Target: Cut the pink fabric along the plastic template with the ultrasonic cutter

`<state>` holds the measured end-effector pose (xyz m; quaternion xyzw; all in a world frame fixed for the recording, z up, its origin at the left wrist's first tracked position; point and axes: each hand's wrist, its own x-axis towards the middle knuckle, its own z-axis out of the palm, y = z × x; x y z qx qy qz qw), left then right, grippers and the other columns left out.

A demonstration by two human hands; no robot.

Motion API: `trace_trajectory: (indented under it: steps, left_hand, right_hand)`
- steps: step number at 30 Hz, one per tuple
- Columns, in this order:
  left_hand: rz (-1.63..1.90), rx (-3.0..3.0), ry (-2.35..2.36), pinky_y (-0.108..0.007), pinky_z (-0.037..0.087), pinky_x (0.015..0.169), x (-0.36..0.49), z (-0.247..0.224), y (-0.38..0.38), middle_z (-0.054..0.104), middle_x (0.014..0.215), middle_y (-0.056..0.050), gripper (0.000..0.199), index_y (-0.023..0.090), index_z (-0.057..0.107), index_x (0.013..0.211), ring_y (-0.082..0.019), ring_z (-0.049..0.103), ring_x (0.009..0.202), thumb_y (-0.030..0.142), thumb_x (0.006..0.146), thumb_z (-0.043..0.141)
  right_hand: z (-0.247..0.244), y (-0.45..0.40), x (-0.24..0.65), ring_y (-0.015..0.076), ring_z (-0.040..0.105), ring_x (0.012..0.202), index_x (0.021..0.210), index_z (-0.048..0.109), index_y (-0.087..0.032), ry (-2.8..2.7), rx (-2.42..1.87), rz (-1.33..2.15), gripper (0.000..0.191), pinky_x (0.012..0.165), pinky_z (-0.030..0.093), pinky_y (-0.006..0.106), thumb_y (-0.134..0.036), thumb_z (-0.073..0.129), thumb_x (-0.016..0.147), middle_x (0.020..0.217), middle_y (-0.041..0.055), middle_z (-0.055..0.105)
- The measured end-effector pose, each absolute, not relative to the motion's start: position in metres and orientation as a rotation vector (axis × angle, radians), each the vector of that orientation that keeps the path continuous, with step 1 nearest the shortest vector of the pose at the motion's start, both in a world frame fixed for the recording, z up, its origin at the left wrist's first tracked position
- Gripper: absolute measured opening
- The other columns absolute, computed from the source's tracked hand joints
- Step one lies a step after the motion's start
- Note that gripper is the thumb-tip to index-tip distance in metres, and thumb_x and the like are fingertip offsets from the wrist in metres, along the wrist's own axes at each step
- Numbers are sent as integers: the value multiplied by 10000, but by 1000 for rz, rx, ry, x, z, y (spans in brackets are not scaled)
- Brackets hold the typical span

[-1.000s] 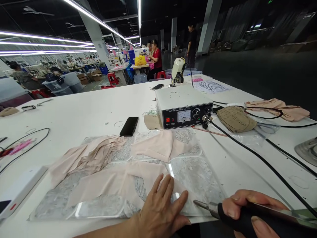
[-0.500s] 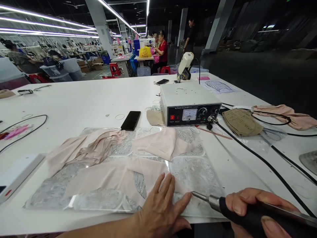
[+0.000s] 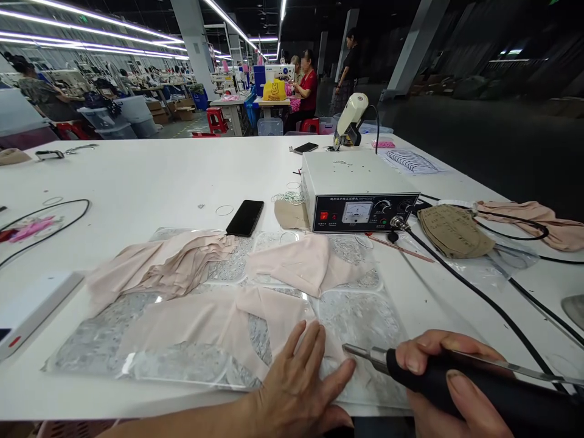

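My left hand (image 3: pixel 303 377) lies flat on a thin pale pink fabric piece (image 3: pixel 191 322), fingers stretched out, pressing it to a clear-covered grey marbled board (image 3: pixel 182 364). In my right hand (image 3: pixel 449 380) is a black-handled ultrasonic welding pen (image 3: pixel 413 370). Its metal tip is close to my left thumb, at the fabric's right edge; I cannot tell whether it touches. A thin metal strip (image 3: pixel 497 364) runs along the pen's upper side. Farther up the board are a stack of pink fabric pieces (image 3: pixel 168 261) and a folded pink piece (image 3: pixel 296 261).
A white control box (image 3: pixel 360 182) with dials stands behind the board, its black cable (image 3: pixel 474 292) crossing the right side. A black phone (image 3: pixel 245 218) lies by the board. Brown pattern pieces (image 3: pixel 456 231) lie at right, a white device (image 3: pixel 39 310) at left. People work in the background.
The pen's tip has shifted slightly left and up, along my left thumb. My left hand keeps its place on the fabric. The camera view has moved a little.
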<state>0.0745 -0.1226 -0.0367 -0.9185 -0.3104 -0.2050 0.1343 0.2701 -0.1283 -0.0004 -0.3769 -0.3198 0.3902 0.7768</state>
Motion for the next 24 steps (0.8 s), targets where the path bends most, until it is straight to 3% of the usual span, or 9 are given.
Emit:
trace_trajectory:
  steps: [12, 24]
  left_hand:
    - [-564, -2616, -879, -460, 392, 1033, 74, -38, -122, 609, 1224, -205, 742, 199, 421, 1442, -343, 549, 1209, 717, 914, 373]
    - [-617, -2598, -871, -468, 423, 1005, 75, -42, -121, 607, 1196, -207, 761, 189, 434, 1430, -356, 567, 1183, 734, 907, 345]
  right_hand:
    - [3, -125, 274, 156, 590, 577, 846, 535, -229, -865, -907, 805, 147, 487, 559, 342, -231, 668, 784, 714, -6, 572]
    - [4, -118, 263, 123, 562, 572, 863, 549, -213, -781, -820, 829, 139, 504, 551, 310, -199, 645, 763, 742, -20, 540]
